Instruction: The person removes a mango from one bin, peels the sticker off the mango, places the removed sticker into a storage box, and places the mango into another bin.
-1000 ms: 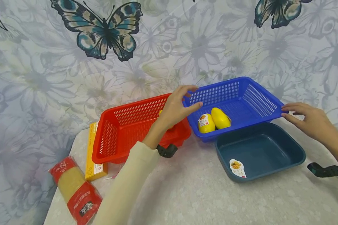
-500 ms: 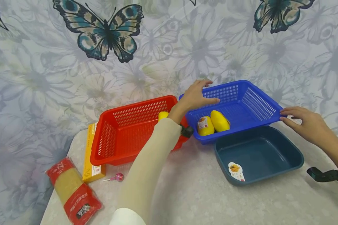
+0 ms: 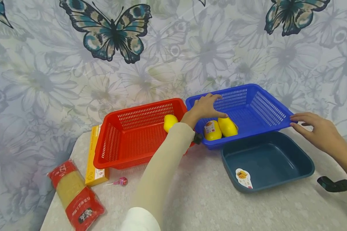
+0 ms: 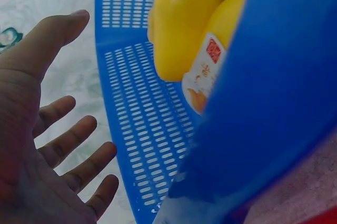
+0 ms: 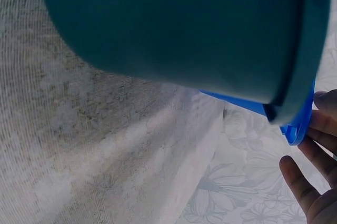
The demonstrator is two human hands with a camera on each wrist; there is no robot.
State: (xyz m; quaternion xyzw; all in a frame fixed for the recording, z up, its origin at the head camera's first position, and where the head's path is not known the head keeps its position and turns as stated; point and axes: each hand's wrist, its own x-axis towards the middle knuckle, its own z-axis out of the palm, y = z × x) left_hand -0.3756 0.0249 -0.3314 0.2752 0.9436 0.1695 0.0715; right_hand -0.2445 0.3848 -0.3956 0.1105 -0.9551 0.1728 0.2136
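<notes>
In the head view my left hand [image 3: 206, 107] hovers over the left end of the blue basket [image 3: 260, 123], fingers and thumb spread and nothing between them. The left wrist view shows this hand beside the perforated basket wall [image 4: 142, 124]. Two yellow mangoes lie in the basket near its front left corner: a labelled mango [image 3: 212, 131] and a second mango [image 3: 227, 127] partly behind my thumb. My right hand [image 3: 321, 130] pinches the basket's right corner between thumb and fingers. In the right wrist view its fingers [image 5: 316, 153] are at the blue rim [image 5: 297, 132].
A dark teal basin [image 3: 266, 160] stands in front of the blue basket, under its edge. Left of them is a red basket [image 3: 115, 163] with another yellow mango [image 3: 170, 122]. A yellow box [image 3: 93, 160], a lollipop [image 3: 122, 181] and a red-ended packet [image 3: 75, 195] lie farther left.
My left hand has moved right from above the red basket to above the blue one and then slightly down. The right hand stays at the blue basket's corner.
</notes>
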